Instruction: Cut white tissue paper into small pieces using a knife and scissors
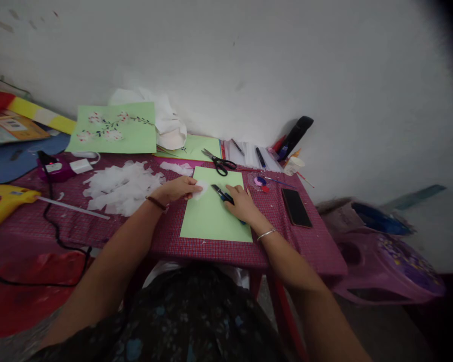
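Observation:
My left hand pinches a small piece of white tissue paper over the left side of a light green sheet of paper. The fingers of my right hand are closed round a dark blue and black utility knife, low over the same sheet. Its tip points up and left, toward the tissue; part of its handle is under my hand. Black-handled scissors lie at the sheet's top edge. Left of my left hand is a pile of white tissue pieces.
A yellow glue gun with a glue stick lies at the left, its black cord trailing off the table. Behind stands a green sheet with painted flowers. A phone and small paint blobs lie at the right.

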`<control>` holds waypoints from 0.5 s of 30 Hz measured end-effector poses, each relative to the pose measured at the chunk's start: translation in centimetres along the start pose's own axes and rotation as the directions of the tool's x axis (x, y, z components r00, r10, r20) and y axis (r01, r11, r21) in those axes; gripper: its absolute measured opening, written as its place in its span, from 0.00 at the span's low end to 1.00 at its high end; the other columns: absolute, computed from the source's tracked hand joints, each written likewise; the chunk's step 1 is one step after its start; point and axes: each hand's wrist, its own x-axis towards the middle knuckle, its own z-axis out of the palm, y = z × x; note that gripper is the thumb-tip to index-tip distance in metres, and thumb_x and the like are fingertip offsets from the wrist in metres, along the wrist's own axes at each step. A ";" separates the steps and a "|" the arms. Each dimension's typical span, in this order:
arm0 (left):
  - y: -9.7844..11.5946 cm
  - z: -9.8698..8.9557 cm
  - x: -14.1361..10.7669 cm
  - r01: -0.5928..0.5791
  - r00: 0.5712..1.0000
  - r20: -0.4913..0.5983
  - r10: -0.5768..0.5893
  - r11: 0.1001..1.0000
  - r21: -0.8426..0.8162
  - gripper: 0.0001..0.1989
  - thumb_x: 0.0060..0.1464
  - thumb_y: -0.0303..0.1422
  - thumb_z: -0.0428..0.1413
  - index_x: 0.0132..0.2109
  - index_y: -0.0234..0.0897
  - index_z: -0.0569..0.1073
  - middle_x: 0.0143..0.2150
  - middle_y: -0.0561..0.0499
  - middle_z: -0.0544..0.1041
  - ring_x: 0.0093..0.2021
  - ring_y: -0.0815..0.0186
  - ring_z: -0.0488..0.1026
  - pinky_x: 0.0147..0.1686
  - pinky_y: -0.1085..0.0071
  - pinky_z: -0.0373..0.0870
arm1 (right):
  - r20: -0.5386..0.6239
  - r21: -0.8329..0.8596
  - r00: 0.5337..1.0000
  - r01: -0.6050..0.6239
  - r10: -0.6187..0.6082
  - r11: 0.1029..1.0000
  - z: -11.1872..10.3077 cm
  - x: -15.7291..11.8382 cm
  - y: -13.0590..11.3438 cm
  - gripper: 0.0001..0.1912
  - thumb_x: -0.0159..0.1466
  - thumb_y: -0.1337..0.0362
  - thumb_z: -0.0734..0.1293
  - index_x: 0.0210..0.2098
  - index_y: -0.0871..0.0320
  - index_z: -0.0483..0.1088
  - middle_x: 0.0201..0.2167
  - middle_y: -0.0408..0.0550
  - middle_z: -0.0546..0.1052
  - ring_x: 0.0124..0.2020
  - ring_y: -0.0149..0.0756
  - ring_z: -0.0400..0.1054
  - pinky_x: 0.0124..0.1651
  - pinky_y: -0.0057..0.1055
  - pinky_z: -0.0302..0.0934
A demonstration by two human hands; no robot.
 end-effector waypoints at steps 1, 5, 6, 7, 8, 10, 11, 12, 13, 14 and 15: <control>-0.1 0.2 0.2 0.013 1.000 -0.002 -0.013 1.000 -0.007 0.13 0.51 0.37 0.59 0.24 0.35 0.70 0.16 0.53 0.65 0.16 0.72 0.57 0.19 0.74 0.52 | -0.054 0.039 0.998 0.039 -0.036 0.999 0.0 0.2 -0.3 0.25 0.61 0.67 0.65 0.59 0.59 0.66 0.53 0.60 0.70 0.53 0.50 0.67 0.59 0.49 0.57; -0.3 1.0 0.4 0.001 1.000 -0.019 -0.002 0.998 -0.061 0.22 0.57 0.46 0.54 0.22 0.36 0.68 0.16 0.51 0.65 0.17 0.70 0.59 0.19 0.73 0.55 | -0.169 0.345 0.969 0.231 -0.182 0.910 0.5 1.6 -2.4 0.20 0.62 0.68 0.64 0.54 0.59 0.68 0.50 0.55 0.70 0.47 0.40 0.69 0.51 0.39 0.64; -0.3 1.1 0.4 -0.017 1.000 -0.017 0.015 0.993 -0.113 0.25 0.59 0.50 0.51 0.22 0.37 0.68 0.17 0.50 0.66 0.17 0.70 0.60 0.20 0.72 0.57 | -0.146 0.408 0.969 0.242 -0.198 0.880 0.9 2.1 -2.9 0.19 0.61 0.67 0.65 0.53 0.59 0.68 0.49 0.55 0.71 0.46 0.39 0.69 0.49 0.38 0.65; -0.2 1.2 0.3 -0.032 0.999 -0.008 0.031 0.985 -0.172 0.28 0.60 0.53 0.47 0.23 0.36 0.68 0.18 0.49 0.67 0.18 0.70 0.61 0.21 0.72 0.58 | -0.106 0.467 0.974 0.228 -0.202 0.854 1.3 2.7 -3.3 0.20 0.60 0.66 0.67 0.52 0.58 0.68 0.48 0.54 0.71 0.45 0.38 0.70 0.47 0.37 0.66; -0.1 1.2 0.2 -0.041 0.999 0.008 0.044 0.972 -0.231 0.30 0.60 0.56 0.44 0.24 0.36 0.69 0.20 0.48 0.68 0.19 0.70 0.62 0.21 0.72 0.59 | -0.064 0.525 0.980 0.194 -0.189 0.829 1.8 3.3 -3.7 0.19 0.58 0.66 0.68 0.50 0.58 0.69 0.47 0.52 0.72 0.44 0.38 0.70 0.45 0.36 0.66; 0.1 1.3 0.1 -0.043 0.998 0.038 0.058 0.948 -0.315 0.32 0.59 0.58 0.41 0.26 0.35 0.71 0.22 0.47 0.71 0.20 0.70 0.63 0.22 0.72 0.60 | 0.016 0.655 0.993 0.075 -0.113 0.752 2.7 4.5 -4.3 0.17 0.55 0.64 0.71 0.45 0.57 0.71 0.42 0.48 0.75 0.40 0.36 0.70 0.43 0.33 0.67; 0.1 1.3 0.1 -0.042 0.997 0.041 0.060 0.940 -0.340 0.33 0.58 0.59 0.42 0.27 0.35 0.71 0.23 0.47 0.71 0.20 0.70 0.63 0.22 0.73 0.59 | 0.055 0.719 0.997 -0.005 -0.051 0.695 3.1 5.0 -4.4 0.16 0.54 0.63 0.72 0.42 0.57 0.71 0.38 0.45 0.76 0.38 0.35 0.70 0.41 0.32 0.67; 0.1 1.2 0.1 -0.044 0.997 0.037 0.062 0.930 -0.365 0.33 0.57 0.60 0.42 0.27 0.35 0.71 0.23 0.47 0.71 0.20 0.71 0.63 0.22 0.73 0.59 | 0.095 0.769 0.995 -0.080 0.010 0.634 3.3 5.4 -4.5 0.15 0.53 0.61 0.72 0.39 0.57 0.71 0.34 0.43 0.76 0.35 0.34 0.70 0.39 0.31 0.67; 0.0 1.1 0.2 -0.050 0.997 0.030 0.066 0.924 -0.379 0.33 0.57 0.61 0.42 0.28 0.34 0.71 0.23 0.47 0.71 0.20 0.71 0.63 0.22 0.73 0.59 | 0.129 0.802 0.989 -0.143 0.065 0.580 3.5 5.9 -4.6 0.14 0.52 0.58 0.73 0.36 0.57 0.71 0.31 0.42 0.75 0.32 0.33 0.69 0.36 0.30 0.66; -0.1 1.0 0.3 -0.060 0.997 0.017 0.072 0.922 -0.382 0.34 0.56 0.61 0.43 0.28 0.34 0.71 0.23 0.48 0.71 0.20 0.71 0.63 0.22 0.74 0.59 | 0.155 0.819 0.982 -0.189 0.108 0.542 3.5 6.4 -4.6 0.14 0.52 0.55 0.72 0.33 0.57 0.70 0.28 0.41 0.74 0.29 0.32 0.69 0.34 0.30 0.66; -0.2 0.8 0.4 -0.072 0.997 -0.003 0.076 0.922 -0.379 0.33 0.56 0.61 0.44 0.28 0.34 0.71 0.23 0.48 0.71 0.19 0.71 0.63 0.21 0.74 0.59 | 0.171 0.823 0.976 -0.217 0.135 0.525 3.4 6.9 -4.7 0.15 0.52 0.53 0.72 0.31 0.57 0.69 0.26 0.41 0.73 0.27 0.31 0.68 0.32 0.29 0.66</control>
